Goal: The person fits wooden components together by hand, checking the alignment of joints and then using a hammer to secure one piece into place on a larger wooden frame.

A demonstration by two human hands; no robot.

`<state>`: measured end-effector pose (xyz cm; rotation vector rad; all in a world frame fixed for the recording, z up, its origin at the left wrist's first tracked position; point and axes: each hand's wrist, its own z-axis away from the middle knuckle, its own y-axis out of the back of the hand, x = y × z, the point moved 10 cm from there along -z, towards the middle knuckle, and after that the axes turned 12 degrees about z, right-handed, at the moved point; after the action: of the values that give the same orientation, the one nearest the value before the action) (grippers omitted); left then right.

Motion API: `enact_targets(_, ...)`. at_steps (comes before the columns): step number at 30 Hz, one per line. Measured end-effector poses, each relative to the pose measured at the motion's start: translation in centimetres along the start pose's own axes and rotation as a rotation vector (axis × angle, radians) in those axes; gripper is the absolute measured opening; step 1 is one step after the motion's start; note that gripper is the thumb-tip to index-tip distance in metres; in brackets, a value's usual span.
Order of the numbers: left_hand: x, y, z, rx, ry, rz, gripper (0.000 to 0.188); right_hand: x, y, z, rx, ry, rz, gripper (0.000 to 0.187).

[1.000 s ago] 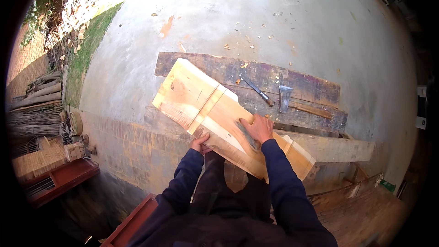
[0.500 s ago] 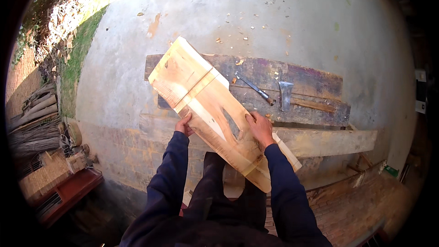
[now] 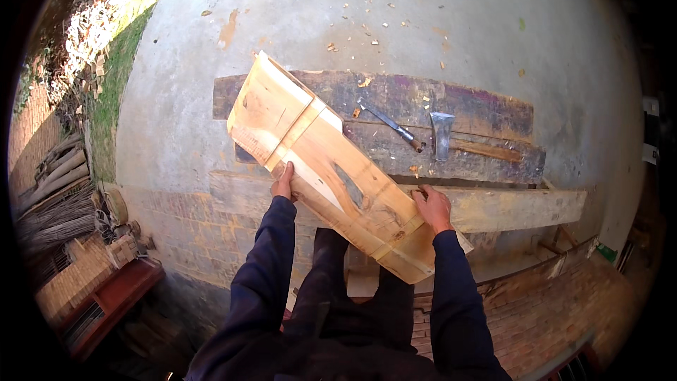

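A wide, pale wooden board (image 3: pixel 303 137) slants across in front of me, its far end up and to the left. Two narrow strips cross its face, and a dark knot marks its middle. My left hand (image 3: pixel 283 182) grips the near left edge, thumb on top. On the opposite long edge, toward the near end, my right hand (image 3: pixel 432 208) is closed, with its fingertips partly hidden. Beyond the board, an axe (image 3: pixel 442 135) and a long metal tool (image 3: pixel 391 124) with a dark handle, perhaps a chisel, lie on a dark, worn wooden bench (image 3: pixel 486 109).
A pale beam (image 3: pixel 518 210) runs along the bench's near side. Wood chips (image 3: pixel 332 47) are scattered on the concrete floor (image 3: pixel 310 10). To the left are stacked branches (image 3: pixel 53 183) and a red-brown frame (image 3: pixel 116 303). Brick paving (image 3: pixel 550 310) lies at lower right.
The board has tilted, showing more of its far long edge, and its near end has moved right. My right hand has shifted right and nearer me along its edge. Both hands still grip it.
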<state>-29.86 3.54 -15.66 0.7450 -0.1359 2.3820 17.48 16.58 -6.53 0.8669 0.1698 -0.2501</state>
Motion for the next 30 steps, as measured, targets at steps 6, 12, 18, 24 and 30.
enact_targets(6, -0.4, -1.4, 1.4, -0.049, -0.005, 0.187, 0.088, 2.4, -2.5, 0.4, -0.07, -0.033, -0.043, 0.07)
enact_targets(12, 0.5, -0.4, -0.9, -0.119, 0.047, 0.282, 0.096, 0.1, -1.3, 0.3, -0.05, -0.025, -0.048, 0.074)
enact_targets(18, 3.2, 0.2, 0.3, 0.138, -0.022, -0.02, 0.096, -2.1, 1.1, 0.1, -0.089, -0.068, -0.052, 0.07)
enact_targets(24, 5.1, 1.9, -0.7, 0.231, -0.08, -0.273, 0.109, -4.0, 2.5, 1.3, 0.172, 0.062, 0.201, 0.055)
enact_targets(30, 5.0, 2.1, -2.3, 0.244, -0.072, -0.245, 0.101, -11.3, 9.4, -2.9, 0.284, 0.184, 0.242, 0.027)
